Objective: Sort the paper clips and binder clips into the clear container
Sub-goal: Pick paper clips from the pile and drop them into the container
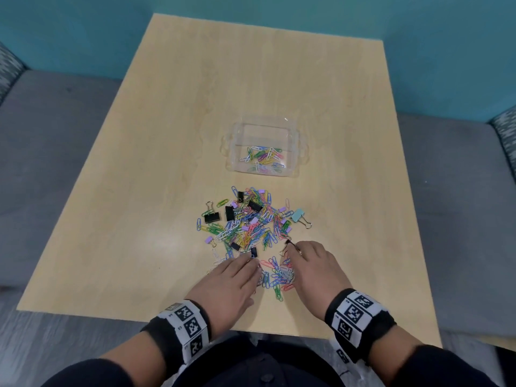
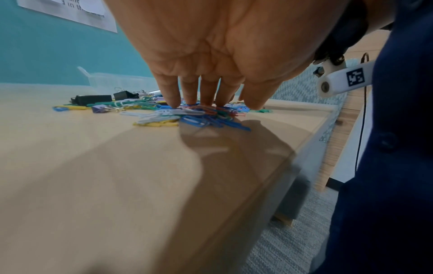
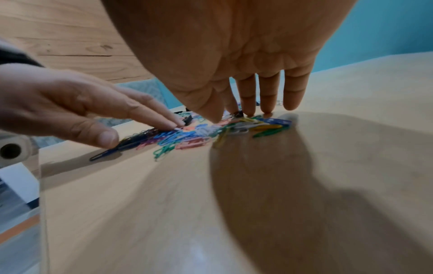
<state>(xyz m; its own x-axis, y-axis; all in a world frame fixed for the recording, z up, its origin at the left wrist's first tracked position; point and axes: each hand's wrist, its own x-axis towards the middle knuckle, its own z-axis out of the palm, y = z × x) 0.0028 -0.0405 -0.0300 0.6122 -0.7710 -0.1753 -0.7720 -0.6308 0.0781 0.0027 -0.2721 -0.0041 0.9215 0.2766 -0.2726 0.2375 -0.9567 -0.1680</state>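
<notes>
Fingers of the left hand [image 1: 229, 280] and right hand [image 1: 314, 268] lie nearly straight, tips pressing a small heap of paper clips [image 1: 275, 275] between them. Beyond spreads the larger pile [image 1: 248, 222] with several binder clips [image 1: 229, 213]; farther off, one clear container [image 1: 237, 141] holds some paper clips.

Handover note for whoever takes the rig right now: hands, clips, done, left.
Left hand: open, straight fingers pressing on the near clump of paper clips.
Right hand: open, fingertips on the same clump's right side.
Clear container: beyond the pile, holds some paper clips only.
Done: one batch of paper clips is in.
Left: main pile, all binder clips, including the light blue one, is on the table.
</notes>
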